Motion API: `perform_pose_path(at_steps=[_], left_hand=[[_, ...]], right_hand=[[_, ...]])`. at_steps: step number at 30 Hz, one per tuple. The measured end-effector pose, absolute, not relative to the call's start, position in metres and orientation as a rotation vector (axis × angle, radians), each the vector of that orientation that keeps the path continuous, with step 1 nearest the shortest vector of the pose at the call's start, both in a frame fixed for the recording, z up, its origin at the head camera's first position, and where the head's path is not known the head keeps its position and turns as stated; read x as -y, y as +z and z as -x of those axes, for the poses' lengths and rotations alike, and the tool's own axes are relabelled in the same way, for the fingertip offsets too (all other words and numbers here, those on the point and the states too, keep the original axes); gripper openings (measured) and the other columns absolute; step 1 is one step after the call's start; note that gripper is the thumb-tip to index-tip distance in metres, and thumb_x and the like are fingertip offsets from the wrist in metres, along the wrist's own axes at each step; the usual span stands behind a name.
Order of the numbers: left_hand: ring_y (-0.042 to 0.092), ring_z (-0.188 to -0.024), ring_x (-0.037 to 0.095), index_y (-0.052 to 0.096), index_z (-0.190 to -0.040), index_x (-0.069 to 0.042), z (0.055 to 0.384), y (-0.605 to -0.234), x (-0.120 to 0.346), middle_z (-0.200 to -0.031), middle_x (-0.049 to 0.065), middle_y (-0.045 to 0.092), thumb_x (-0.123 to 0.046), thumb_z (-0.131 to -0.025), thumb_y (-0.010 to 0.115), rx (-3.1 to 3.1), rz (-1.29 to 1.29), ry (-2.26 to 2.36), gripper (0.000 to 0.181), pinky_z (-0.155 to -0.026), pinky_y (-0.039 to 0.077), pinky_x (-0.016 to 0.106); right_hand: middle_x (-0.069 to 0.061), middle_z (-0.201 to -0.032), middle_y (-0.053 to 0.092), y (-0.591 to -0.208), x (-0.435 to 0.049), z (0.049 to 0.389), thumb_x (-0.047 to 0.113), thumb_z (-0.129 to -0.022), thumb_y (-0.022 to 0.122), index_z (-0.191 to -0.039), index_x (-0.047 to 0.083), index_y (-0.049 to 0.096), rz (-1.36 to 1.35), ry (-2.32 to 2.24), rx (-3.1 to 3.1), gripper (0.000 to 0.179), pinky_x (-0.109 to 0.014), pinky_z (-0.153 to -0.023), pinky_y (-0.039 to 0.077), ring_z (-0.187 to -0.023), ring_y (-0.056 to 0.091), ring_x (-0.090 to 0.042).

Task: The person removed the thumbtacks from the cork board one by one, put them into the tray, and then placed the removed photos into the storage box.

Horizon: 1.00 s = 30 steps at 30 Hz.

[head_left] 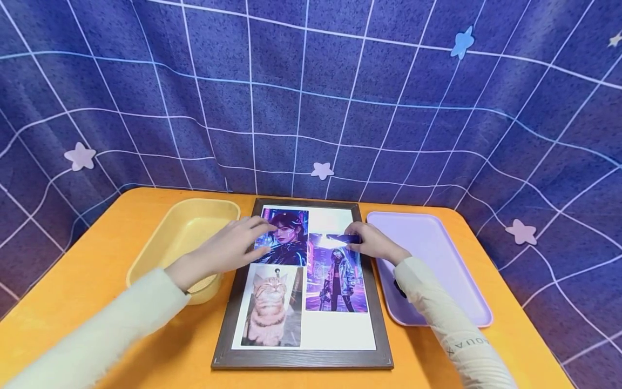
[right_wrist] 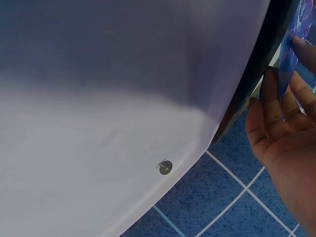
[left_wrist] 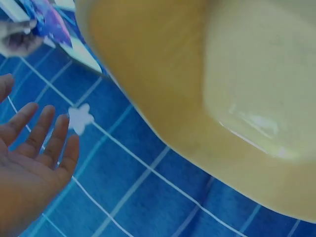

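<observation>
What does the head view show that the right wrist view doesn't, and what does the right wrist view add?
Only the head view: the left hand, the cat picture and the yellow tray.
Only the right wrist view: the palm side of the right hand and a small dark round mark over the purple tray.
Both: the right hand pinching the standing-figure picture, the purple tray, part of the dark frame and the blue curtain.
</observation>
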<state>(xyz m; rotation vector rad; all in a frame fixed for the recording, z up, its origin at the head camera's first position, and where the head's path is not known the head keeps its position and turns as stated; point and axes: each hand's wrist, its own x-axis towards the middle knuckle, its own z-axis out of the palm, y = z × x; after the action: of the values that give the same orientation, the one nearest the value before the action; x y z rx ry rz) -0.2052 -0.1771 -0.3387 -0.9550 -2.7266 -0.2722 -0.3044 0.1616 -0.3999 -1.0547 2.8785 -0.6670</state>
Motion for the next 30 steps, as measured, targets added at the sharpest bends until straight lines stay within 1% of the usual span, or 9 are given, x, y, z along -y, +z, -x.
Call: perform_pose_path(at_steps=[4,7,10,12,14,19,21,26,30], left_hand=[[0.053,-0.107,0.027,0.053,-0.125,-0.009,0.206,-0.331,0.196,-0.118,0.009,0.056,-0.035,-0.088,0.058,2.749,0.875,-0.306,0.046,-0.093,0.04,0.05],[0.054,-0.107,0.03,0.054,-0.123,-0.008,0.207,-0.329,0.213,-0.117,0.011,0.057,-0.031,-0.087,0.06,2.715,0.832,-0.323,0.044,-0.089,0.041,0.053],[0.053,-0.108,0.034,0.055,-0.121,-0.006,0.209,-0.328,0.231,-0.117,0.013,0.057,-0.026,-0.086,0.063,2.676,0.785,-0.337,0.041,-0.088,0.04,0.053],[0.052,-0.109,0.036,0.055,-0.119,-0.005,0.211,-0.329,0.243,-0.118,0.015,0.057,-0.024,-0.085,0.063,2.664,0.754,-0.346,0.04,-0.09,0.039,0.053],[0.051,-0.11,0.037,0.055,-0.119,-0.004,0.212,-0.329,0.255,-0.118,0.015,0.057,-0.025,-0.085,0.063,2.677,0.707,-0.349,0.041,-0.092,0.038,0.054],[0.048,-0.112,0.042,0.052,-0.122,-0.003,0.214,-0.329,0.284,-0.121,0.019,0.053,-0.029,-0.087,0.06,2.765,0.604,-0.353,0.044,-0.09,0.036,0.06],[0.047,-0.112,0.043,0.051,-0.123,-0.002,0.214,-0.329,0.295,-0.122,0.021,0.052,-0.029,-0.088,0.059,2.802,0.567,-0.363,0.045,-0.089,0.036,0.06],[0.048,-0.108,0.045,0.05,-0.123,0.003,0.216,-0.33,0.318,-0.118,0.027,0.052,-0.029,-0.089,0.058,2.879,0.477,-0.407,0.047,-0.087,0.037,0.06],[0.052,-0.1,0.044,0.051,-0.12,0.008,0.22,-0.333,0.334,-0.111,0.031,0.054,-0.02,-0.087,0.06,2.896,0.455,-0.441,0.044,-0.081,0.041,0.057]], right_hand=[[-0.008,-0.091,0.064,-0.401,-0.161,0.304,0.013,-0.08,0.069,-0.1,0.002,0.062,1.065,-0.671,-2.885,0.024,-0.037,-0.077,0.048,-0.081,0.057,-0.019],[-0.01,-0.094,0.064,-0.401,-0.161,0.304,0.013,-0.08,0.069,-0.101,0.002,0.062,1.068,-0.682,-2.884,0.024,-0.039,-0.08,0.048,-0.085,0.058,-0.021],[-0.011,-0.097,0.064,-0.401,-0.161,0.304,0.013,-0.081,0.068,-0.103,0.001,0.062,1.075,-0.686,-2.881,0.026,-0.04,-0.082,0.048,-0.088,0.059,-0.023],[-0.013,-0.099,0.064,-0.4,-0.161,0.303,0.011,-0.081,0.067,-0.104,-0.001,0.061,1.084,-0.689,-2.877,0.026,-0.04,-0.083,0.048,-0.09,0.06,-0.024],[-0.014,-0.101,0.064,-0.4,-0.162,0.303,0.01,-0.081,0.067,-0.105,-0.002,0.061,1.094,-0.692,-2.872,0.027,-0.041,-0.084,0.047,-0.093,0.06,-0.025],[-0.015,-0.103,0.064,-0.4,-0.162,0.303,0.007,-0.082,0.064,-0.105,-0.003,0.061,1.118,-0.698,-2.862,0.026,-0.042,-0.086,0.047,-0.096,0.06,-0.027],[-0.015,-0.103,0.064,-0.401,-0.162,0.304,0.006,-0.082,0.063,-0.105,-0.003,0.061,1.12,-0.696,-2.862,0.025,-0.042,-0.086,0.047,-0.096,0.06,-0.027],[-0.015,-0.103,0.064,-0.401,-0.162,0.303,0.004,-0.082,0.063,-0.105,-0.003,0.06,1.125,-0.703,-2.86,0.024,-0.042,-0.087,0.047,-0.098,0.06,-0.028],[-0.015,-0.103,0.064,-0.4,-0.162,0.302,0.004,-0.081,0.063,-0.104,-0.002,0.061,1.121,-0.708,-2.861,0.024,-0.042,-0.087,0.047,-0.098,0.06,-0.028]])
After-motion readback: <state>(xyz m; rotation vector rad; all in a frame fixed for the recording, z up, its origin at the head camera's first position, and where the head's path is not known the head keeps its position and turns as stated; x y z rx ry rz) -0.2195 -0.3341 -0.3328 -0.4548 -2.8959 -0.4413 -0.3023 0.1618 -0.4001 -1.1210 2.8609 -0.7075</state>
